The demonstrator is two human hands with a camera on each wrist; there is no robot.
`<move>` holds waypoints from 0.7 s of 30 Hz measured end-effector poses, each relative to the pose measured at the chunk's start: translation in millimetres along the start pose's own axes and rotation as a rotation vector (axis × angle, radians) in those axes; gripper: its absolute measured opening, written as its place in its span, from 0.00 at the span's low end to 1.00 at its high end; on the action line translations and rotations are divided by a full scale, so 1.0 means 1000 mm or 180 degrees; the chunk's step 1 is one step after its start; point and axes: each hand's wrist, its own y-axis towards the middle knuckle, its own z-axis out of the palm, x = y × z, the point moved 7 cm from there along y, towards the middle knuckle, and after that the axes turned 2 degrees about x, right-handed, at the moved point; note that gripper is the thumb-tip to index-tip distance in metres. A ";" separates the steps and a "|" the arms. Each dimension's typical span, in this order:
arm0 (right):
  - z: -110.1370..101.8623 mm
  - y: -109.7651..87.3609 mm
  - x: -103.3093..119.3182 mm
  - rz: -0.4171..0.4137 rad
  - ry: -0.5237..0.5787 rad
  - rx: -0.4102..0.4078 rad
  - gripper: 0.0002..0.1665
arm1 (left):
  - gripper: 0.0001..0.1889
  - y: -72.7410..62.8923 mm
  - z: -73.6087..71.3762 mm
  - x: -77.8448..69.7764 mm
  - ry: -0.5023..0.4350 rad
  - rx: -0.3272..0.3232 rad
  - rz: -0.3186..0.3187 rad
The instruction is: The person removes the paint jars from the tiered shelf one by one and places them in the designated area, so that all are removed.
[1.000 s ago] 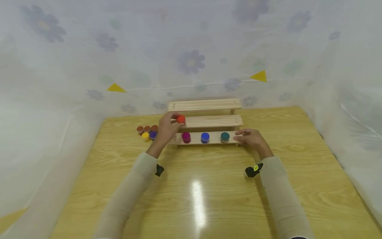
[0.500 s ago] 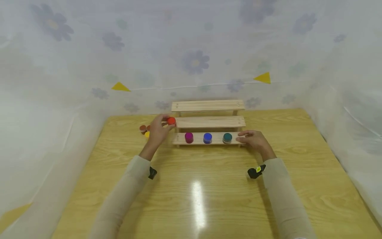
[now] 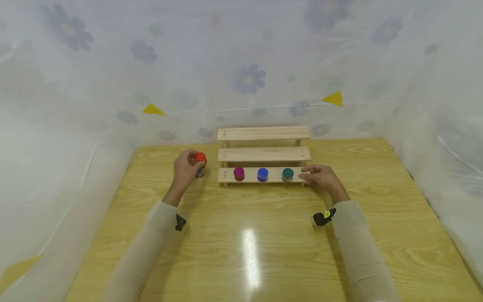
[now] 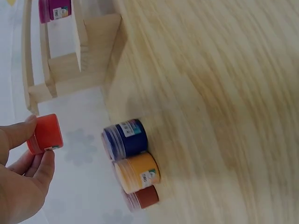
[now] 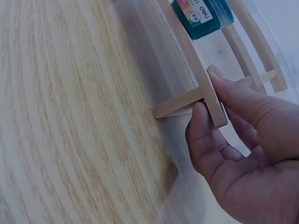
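Note:
My left hand [image 3: 184,168] pinches a red paint jar [image 3: 201,157] left of the three-step wooden rack [image 3: 264,155]. In the left wrist view that red jar is raised beside a dark blue jar [image 4: 127,138], a yellow jar [image 4: 140,171] and a brown jar [image 4: 145,198] standing on the table. My right hand [image 3: 323,179] grips the right end of the rack's lowest step, thumb on one side and fingers on the other in the right wrist view. On that step stand a magenta jar [image 3: 239,174], a blue jar [image 3: 262,175] and a teal jar [image 3: 287,175].
The rack stands near the back of the wood-grain table [image 3: 226,235]. A white flowered sheet [image 3: 196,63] hangs behind and around it, with yellow triangles on it. In the head view, my left hand hides most of the loose jars.
My left hand has carried the red jar left, from beside the middle step to over the loose jars. My right hand keeps its grip on the rack.

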 end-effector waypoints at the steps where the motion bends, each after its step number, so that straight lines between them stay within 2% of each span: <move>1: 0.001 0.000 0.000 -0.0004 -0.0003 -0.0002 0.34 | 0.22 -0.001 -0.002 0.002 0.0007 -0.0015 0.0009; 5: 0.001 0.000 0.000 -0.0009 -0.0050 -0.0043 0.34 | 0.22 -0.002 -0.007 0.013 -0.0035 -0.0043 -0.0018; 12: 0.001 0.000 0.000 -0.0023 -0.0034 -0.0058 0.34 | 0.22 -0.002 -0.016 0.033 -0.0119 -0.0080 -0.0201; 16: 0.000 0.000 0.001 -0.0044 0.0024 -0.0024 0.33 | 0.22 -0.003 -0.021 0.040 -0.0089 -0.0137 -0.0316; 21: 0.000 0.001 0.000 -0.0057 -0.0007 -0.0035 0.34 | 0.21 -0.002 -0.027 0.047 -0.0044 -0.0230 -0.0325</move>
